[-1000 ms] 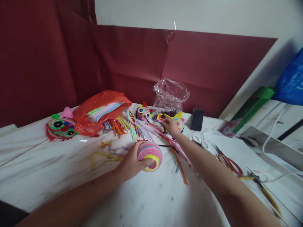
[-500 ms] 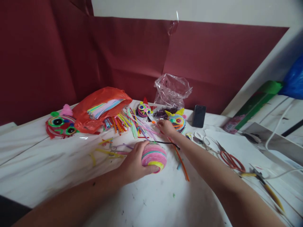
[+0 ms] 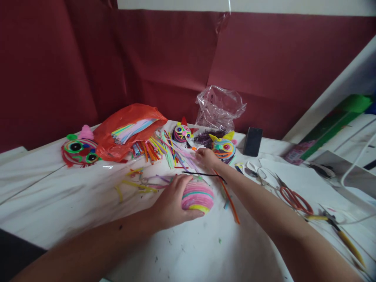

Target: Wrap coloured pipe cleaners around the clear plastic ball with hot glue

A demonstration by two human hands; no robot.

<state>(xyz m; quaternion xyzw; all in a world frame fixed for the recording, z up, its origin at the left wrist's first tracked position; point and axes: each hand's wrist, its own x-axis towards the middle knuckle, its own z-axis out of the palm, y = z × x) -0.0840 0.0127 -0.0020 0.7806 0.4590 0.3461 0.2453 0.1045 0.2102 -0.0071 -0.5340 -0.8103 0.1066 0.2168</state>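
Note:
My left hand (image 3: 176,201) is wrapped round a pink striped ball (image 3: 197,194), with fingers over its top left and the thumb along its lower front. Teal and yellow bands run across the ball. Farther back, my right hand (image 3: 208,158) has its fingers curled together beside the loose pipe cleaners (image 3: 170,154); what they hold, if anything, is hidden. A small orange tip (image 3: 194,148) shows just left of those fingers. Behind the ball lies a black pipe cleaner (image 3: 202,173), and an orange pipe cleaner (image 3: 230,203) extends below my right forearm.
Three decorated animal faces stand behind: a red one (image 3: 80,152), a pink one (image 3: 182,133) and a yellow-eared one (image 3: 223,147). A red bag (image 3: 129,113) holds more pipe cleaners. At right are a phone (image 3: 253,141), red-handled scissors (image 3: 295,199) and yellow-handled pliers (image 3: 345,237).
The camera view has turned slightly, so the scene sits further right. The ball has tilted a little in my left hand, showing less yellow. My right hand stays by the pipe cleaners.

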